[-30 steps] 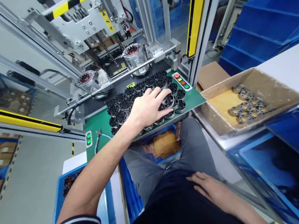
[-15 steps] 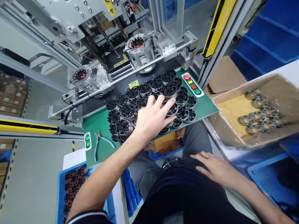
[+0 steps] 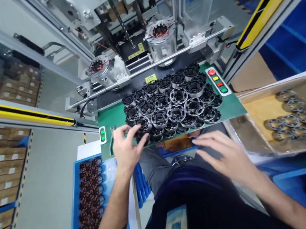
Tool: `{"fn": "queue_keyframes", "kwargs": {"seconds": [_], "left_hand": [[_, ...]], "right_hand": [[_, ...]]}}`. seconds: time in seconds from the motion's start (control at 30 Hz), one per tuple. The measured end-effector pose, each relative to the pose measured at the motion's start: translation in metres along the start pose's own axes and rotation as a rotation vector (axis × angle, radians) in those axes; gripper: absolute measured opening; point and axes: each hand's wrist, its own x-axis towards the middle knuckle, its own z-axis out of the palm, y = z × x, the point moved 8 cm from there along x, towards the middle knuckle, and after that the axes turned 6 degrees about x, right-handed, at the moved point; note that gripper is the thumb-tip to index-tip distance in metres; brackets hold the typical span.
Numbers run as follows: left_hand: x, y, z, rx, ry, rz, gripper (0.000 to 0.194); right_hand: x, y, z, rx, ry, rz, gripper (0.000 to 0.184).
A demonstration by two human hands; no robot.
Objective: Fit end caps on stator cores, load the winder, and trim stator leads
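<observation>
Rows of ring-shaped stator cores (image 3: 176,113), black toothed inside with bare metal rims, are stacked on the green work table (image 3: 234,110). My left hand (image 3: 126,148) is at the left front corner of the stack, its fingers apart and curved over the nearest cores. Whether its fingertips touch a core I cannot tell. Partly hidden behind that hand lie the pliers (image 3: 111,145). My right hand (image 3: 226,155) hovers in front of the table edge above my lap, fingers stretched out and holding nothing.
Behind the table, the machine holds two copper-wound stators (image 3: 160,31) in metal fixtures. A button panel (image 3: 218,82) sits at the right and a green-button box (image 3: 103,135) at the left. Wound stators fill a blue bin (image 3: 76,190); a lined carton (image 3: 266,142) holds more cores.
My left hand has moved left from over the middle of the stack to its left front corner. My right hand has risen from my lap toward the table edge. The view has shifted.
</observation>
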Motion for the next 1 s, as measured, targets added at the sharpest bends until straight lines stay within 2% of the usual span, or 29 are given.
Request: {"fn": "queue_keyframes", "kwargs": {"seconds": [0.07, 0.17, 0.23, 0.3, 0.5, 0.67, 1.0], "left_hand": [[-0.005, 0.005, 0.012, -0.012, -0.046, 0.000, 0.036], [-0.002, 0.012, 0.025, -0.044, -0.104, 0.007, 0.034], [0.001, 0.013, 0.027, -0.067, -0.124, 0.006, 0.029], [0.003, 0.013, 0.027, -0.096, -0.133, 0.003, 0.025], [0.004, 0.014, 0.027, -0.195, -0.147, 0.000, 0.026], [0.003, 0.014, 0.030, -0.241, -0.160, 0.010, 0.028], [-0.006, 0.032, 0.035, -0.178, -0.035, -0.069, 0.034]], "right_hand": [[0.042, -0.019, 0.005, -0.074, 0.055, -0.098, 0.028], [0.099, -0.035, 0.026, -0.211, 0.061, -0.179, 0.032], [0.123, -0.040, 0.040, -0.287, 0.033, -0.216, 0.027], [0.134, -0.045, 0.049, -0.342, -0.006, -0.258, 0.018], [0.134, -0.057, 0.050, -0.452, 0.001, -0.268, 0.014], [0.135, -0.054, 0.057, -0.462, 0.016, -0.246, 0.013], [0.125, -0.048, 0.066, -0.433, 0.177, -0.214, 0.016]]}}
